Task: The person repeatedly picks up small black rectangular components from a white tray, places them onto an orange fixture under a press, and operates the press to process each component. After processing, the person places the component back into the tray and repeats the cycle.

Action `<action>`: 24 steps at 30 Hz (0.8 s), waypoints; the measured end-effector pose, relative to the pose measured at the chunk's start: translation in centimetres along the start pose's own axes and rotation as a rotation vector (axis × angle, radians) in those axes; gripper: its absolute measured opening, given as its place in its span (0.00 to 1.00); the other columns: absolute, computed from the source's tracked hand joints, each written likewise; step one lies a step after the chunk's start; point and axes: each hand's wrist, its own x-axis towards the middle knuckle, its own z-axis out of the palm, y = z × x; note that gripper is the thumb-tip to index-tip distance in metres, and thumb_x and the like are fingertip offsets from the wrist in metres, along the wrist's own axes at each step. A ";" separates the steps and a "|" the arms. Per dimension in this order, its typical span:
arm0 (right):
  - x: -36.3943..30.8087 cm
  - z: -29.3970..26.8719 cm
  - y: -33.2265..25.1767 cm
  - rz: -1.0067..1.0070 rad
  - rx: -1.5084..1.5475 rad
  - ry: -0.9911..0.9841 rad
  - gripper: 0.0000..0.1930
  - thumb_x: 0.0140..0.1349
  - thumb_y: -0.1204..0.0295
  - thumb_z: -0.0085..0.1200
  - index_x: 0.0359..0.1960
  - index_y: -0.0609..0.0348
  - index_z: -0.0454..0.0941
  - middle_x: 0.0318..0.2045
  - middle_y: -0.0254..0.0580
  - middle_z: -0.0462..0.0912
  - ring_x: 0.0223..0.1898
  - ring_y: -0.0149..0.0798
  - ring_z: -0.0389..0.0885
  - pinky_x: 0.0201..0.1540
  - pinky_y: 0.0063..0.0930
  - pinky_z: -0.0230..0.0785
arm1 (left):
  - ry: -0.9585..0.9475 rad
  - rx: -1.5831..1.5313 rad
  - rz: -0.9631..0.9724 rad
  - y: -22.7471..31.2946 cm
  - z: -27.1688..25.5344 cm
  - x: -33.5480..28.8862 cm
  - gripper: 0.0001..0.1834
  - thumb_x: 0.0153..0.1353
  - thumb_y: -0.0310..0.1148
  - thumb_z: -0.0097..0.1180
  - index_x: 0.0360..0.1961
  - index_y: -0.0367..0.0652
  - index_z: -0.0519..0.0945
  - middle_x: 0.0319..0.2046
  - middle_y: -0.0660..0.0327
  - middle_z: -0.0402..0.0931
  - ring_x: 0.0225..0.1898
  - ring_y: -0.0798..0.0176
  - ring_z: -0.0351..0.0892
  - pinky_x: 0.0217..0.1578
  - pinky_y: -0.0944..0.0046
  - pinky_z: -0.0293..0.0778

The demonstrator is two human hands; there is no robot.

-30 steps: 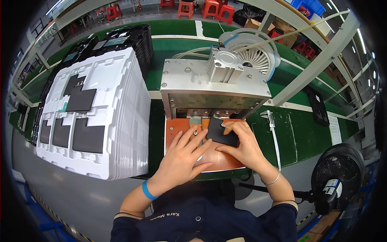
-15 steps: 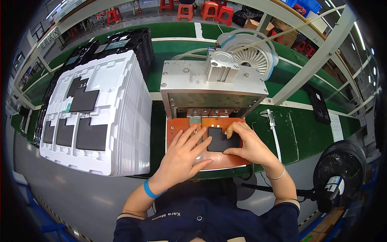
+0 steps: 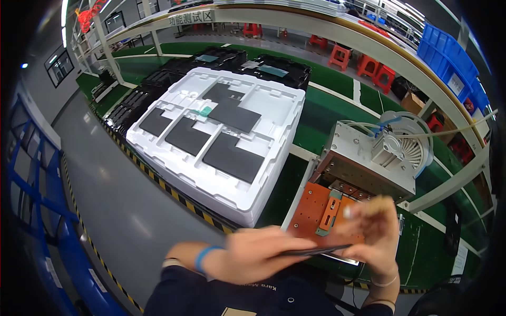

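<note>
My left hand (image 3: 258,254) is closed on a thin, flat black panel (image 3: 315,250), seen nearly edge-on in front of the press. My right hand (image 3: 378,231) is at the panel's right end, its thumb close to that edge. Motion smears its fingers, and whether it grips the panel I cannot tell. Behind the hands lies the orange base plate (image 3: 304,213) of a metal press, with a slotted orange block (image 3: 330,211) fixed on it. The press's silver upper body (image 3: 363,158) stands over the plate's far side.
To the left is a stack of white trays (image 3: 247,197), with several dark L-shaped panels (image 3: 234,158) in the top one. Black trays (image 3: 284,71) stand behind it. A white reel (image 3: 416,147) and a slanted frame post (image 3: 448,181) are beyond the press.
My view has swung left toward the tray stack. The black panel, flat on the orange plate before, is now lifted off it and tilted edge-on. My left hand has gone from lying spread to gripping it.
</note>
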 end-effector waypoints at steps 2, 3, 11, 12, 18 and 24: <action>3.5 0.4 -0.3 -0.072 -0.064 -0.037 0.33 0.49 0.75 0.70 0.56 0.65 0.66 0.52 0.44 0.74 0.52 0.39 0.77 0.50 0.31 0.73 | 0.237 0.331 -0.013 1.0 -4.8 -0.4 0.20 0.49 0.22 0.66 0.46 0.41 0.82 0.33 0.57 0.82 0.30 0.62 0.84 0.29 0.69 0.76; 5.7 0.8 0.1 -0.156 -0.211 -0.038 0.28 0.55 0.71 0.65 0.56 0.64 0.68 0.50 0.43 0.75 0.53 0.38 0.76 0.50 0.30 0.71 | 0.470 0.284 0.003 -0.5 -7.1 1.4 0.22 0.52 0.21 0.63 0.51 0.37 0.78 0.35 0.59 0.80 0.29 0.66 0.80 0.28 0.71 0.74; 19.7 9.5 5.1 -0.444 -1.114 -0.126 0.27 0.49 0.49 0.66 0.40 0.59 0.79 0.37 0.48 0.82 0.44 0.50 0.78 0.47 0.41 0.70 | 0.434 0.258 -0.685 -14.3 -26.9 10.2 0.40 0.50 0.39 0.69 0.61 0.29 0.68 0.35 0.60 0.80 0.21 0.75 0.67 0.17 0.75 0.57; 20.2 9.5 5.5 -0.454 -1.127 -0.102 0.26 0.49 0.51 0.67 0.40 0.59 0.79 0.37 0.47 0.82 0.44 0.50 0.78 0.46 0.42 0.70 | 0.394 0.262 -0.729 -16.4 -27.1 11.1 0.42 0.48 0.39 0.70 0.62 0.29 0.67 0.33 0.59 0.80 0.18 0.75 0.65 0.16 0.74 0.55; 20.6 9.5 6.9 -0.428 -0.925 -0.059 0.22 0.47 0.62 0.69 0.40 0.61 0.78 0.37 0.47 0.82 0.41 0.49 0.79 0.44 0.38 0.71 | 0.205 0.844 -0.675 -19.4 -25.7 10.3 0.37 0.48 0.44 0.69 0.58 0.38 0.75 0.33 0.56 0.78 0.30 0.62 0.75 0.32 0.62 0.73; 19.9 9.4 6.3 -0.478 -0.866 -0.047 0.19 0.46 0.67 0.69 0.38 0.64 0.79 0.37 0.48 0.82 0.37 0.47 0.81 0.41 0.35 0.72 | 0.152 0.882 -0.374 -18.0 -21.9 10.9 0.46 0.47 0.57 0.66 0.62 0.40 0.69 0.53 0.40 0.70 0.58 0.44 0.67 0.58 0.52 0.66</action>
